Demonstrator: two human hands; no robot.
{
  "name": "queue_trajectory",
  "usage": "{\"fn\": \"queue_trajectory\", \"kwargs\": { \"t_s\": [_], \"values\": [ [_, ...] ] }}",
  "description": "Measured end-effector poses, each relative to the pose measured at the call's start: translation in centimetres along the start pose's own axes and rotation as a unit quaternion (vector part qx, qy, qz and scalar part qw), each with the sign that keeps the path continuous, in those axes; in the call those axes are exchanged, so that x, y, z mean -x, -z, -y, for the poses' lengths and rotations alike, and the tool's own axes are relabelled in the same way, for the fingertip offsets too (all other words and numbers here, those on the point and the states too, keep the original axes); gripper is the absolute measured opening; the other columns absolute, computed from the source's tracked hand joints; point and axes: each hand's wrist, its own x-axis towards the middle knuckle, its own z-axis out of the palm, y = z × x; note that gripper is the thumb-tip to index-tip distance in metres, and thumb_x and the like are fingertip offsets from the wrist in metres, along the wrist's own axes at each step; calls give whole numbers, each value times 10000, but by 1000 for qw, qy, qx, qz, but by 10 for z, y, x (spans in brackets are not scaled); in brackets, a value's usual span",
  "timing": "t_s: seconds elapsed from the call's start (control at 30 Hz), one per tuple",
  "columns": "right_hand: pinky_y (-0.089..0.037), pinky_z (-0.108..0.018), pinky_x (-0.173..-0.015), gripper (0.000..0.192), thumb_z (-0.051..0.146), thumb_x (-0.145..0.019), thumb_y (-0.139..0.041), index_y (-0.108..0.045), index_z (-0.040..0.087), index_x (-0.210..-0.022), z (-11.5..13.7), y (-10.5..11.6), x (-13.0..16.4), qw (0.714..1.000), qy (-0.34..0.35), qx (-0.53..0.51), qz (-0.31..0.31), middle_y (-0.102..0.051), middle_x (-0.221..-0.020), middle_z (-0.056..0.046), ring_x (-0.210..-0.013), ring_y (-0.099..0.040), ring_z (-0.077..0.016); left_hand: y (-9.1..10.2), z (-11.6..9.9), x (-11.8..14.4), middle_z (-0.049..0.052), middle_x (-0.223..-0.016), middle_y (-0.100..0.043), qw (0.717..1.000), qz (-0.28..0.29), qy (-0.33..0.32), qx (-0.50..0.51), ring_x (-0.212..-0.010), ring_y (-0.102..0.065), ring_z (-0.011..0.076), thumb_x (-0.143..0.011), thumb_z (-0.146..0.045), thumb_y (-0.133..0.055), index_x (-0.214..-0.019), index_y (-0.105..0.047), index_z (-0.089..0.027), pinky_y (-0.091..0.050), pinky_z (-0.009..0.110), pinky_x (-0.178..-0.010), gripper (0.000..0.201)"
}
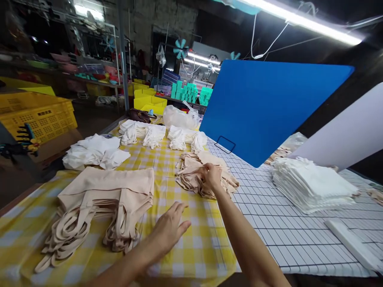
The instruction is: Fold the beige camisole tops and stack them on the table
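The right hand (pixel 212 175) closes on a loose beige garment pile (pixel 206 175) mid-table, its fingertips hidden in the cloth. The left hand (pixel 170 227) lies flat and open on the yellow checked cloth (pixel 191 247), holding nothing, beside the stacked beige garments (pixel 104 203).

Folded garment stack (pixel 113 199) lies left of loose garment pile (pixel 194 175).

Only the person's two forearms and hands are in sight, and both are bare from the lower edge of the view outward: no sleeve, cuff or glove shows anywhere along them. The left hand (pixel 169 229) carries no ring, watch or band that I can make out, its fingers slim with short, plain nails, and the wrist behind it is uncovered too. The right hand (pixel 212 176) is likewise without jewellery or covering, at the end of a long, slender forearm, and its nails are too small to tell.
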Motion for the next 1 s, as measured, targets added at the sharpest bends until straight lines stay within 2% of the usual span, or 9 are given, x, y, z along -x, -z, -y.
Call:
{"fn": "queue_trajectory", "kwargs": {
  "t_s": [0.1, 0.2, 0.27, 0.37, 0.5, 0.6, 0.7, 0.8, 1.0],
  "values": [
    [-304, -315, -829, 181, 158, -836, -441, -619, 189, -850, 19, 24, 35, 997, 62, -40, -16, -646, -907, -47, -911, -534, -186, 2, 11, -4, 89, -1033, -553, 967, 2, 115, 227, -847, -576, 172, -792, -364, -551, -1168, -461, -180, -485, 297, -756, 429],
    [-311, -316, -772, 189, 160, -855, -411, -574, 189, -765, 37, 41, 105, 970, 203, -131, -25, -609, -762, -34, -787, -523, -173, 1, 21, 0, 114, -1069, -549, 858, -4, 222, 463, -826, -598, 165, -782, -470, -565, -1189, -439, -173, -500, 286, -698, 520],
    [-311, -318, -750, 180, 139, -845, -411, -548, 191, -740, 47, 45, 156, 941, 289, -171, 35, -566, -692, -18, -724, -498, -162, -4, 24, 5, 128, -1058, -576, 789, 15, 236, 568, -812, -609, 177, -768, -493, -582, -1135, -488, -153, -504, 289, -669, 509],
    [-326, -306, -765, 110, 155, -838, -466, -543, 202, -775, 53, 41, 211, 890, 365, -189, 197, -581, -741, 3, -749, -503, -148, -13, 26, 13, 112, -1030, -622, 755, -9, 219, 618, -845, -614, 186, -708, -356, -683, -1103, -527, -149, -499, 276, -710, 473],
    [-371, -290, -751, 137, 264, -863, -499, -561, 209, -754, 38, 29, 220, 883, 311, -225, 271, -596, -770, 5, -781, -535, -150, -17, 32, 21, 88, -1015, -649, 797, -51, 242, 551, -897, -613, 195, -641, -142, -666, -1119, -532, -152, -482, 274, -779, 496],
    [-414, -294, -693, 150, 222, -869, -450, -590, 192, -826, 20, 17, 197, 947, 159, -217, 174, -592, -809, -42, -768, -552, -173, -15, 38, 24, 98, -1093, -621, 880, -91, 219, 413, -1004, -579, 220, -689, -122, -551, -1130, -527, -143, -455, 315, -861, 442],
    [-447, -310, -707, 181, 164, -847, -435, -601, 175, -918, 9, 6, 177, 975, 74, -176, 110, -587, -898, -76, -798, -573, -189, -14, 38, 27, 114, -1243, -513, 963, -177, 149, 141, -1175, -458, 238, -721, -96, -502, -1217, -462, -154, -358, 377, -989, 502],
    [-469, -305, -736, 294, 64, -808, -406, -617, 193, -967, 9, -2, 172, 973, 130, -142, 127, -575, -1017, -86, -862, -584, -183, -15, 29, 32, 106, -1277, -439, 975, -196, 57, -83, -1195, -414, 243, -771, -152, -515, -1257, -420, -202, -344, 418, -993, 498],
    [-432, -402, -885, 233, 42, -767, -495, -663, 196, -818, 9, 5, 173, 927, 298, -126, 191, -575, -1152, -104, -1116, -492, -251, -30, 3, 56, 97, -1059, -520, 969, -55, -21, -241, -1020, -484, 280, -716, -379, -641, -1064, -543, -177, -406, 442, -887, 414]
  ]
}}
